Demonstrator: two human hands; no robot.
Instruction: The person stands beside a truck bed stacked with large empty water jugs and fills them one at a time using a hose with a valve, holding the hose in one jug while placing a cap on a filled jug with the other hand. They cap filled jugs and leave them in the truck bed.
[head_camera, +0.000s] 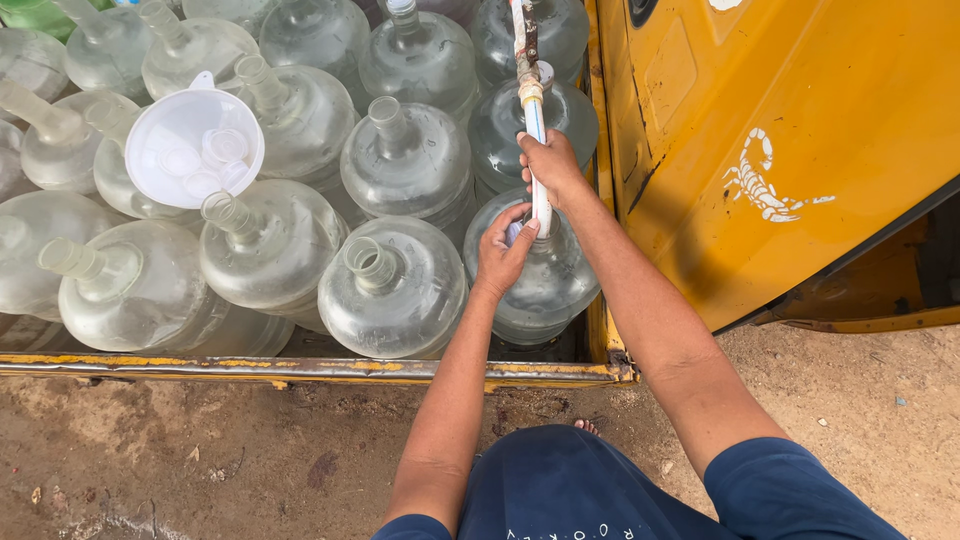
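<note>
My right hand (551, 162) grips a white pipe (536, 125) that comes down from a brass fitting. The pipe's lower end points into the neck of a large clear water jug (545, 290) at the near right corner of a truck bed. My left hand (503, 250) is cupped around the pipe's tip and the jug's mouth, which is hidden under the fingers.
Several clear jugs fill the truck bed, among them one (392, 290) just left of my hands. A white funnel (194, 148) holding caps rests on the jugs at the left. The yellow cab wall (780, 130) rises at the right. The bed's metal edge (300, 368) borders dirt ground.
</note>
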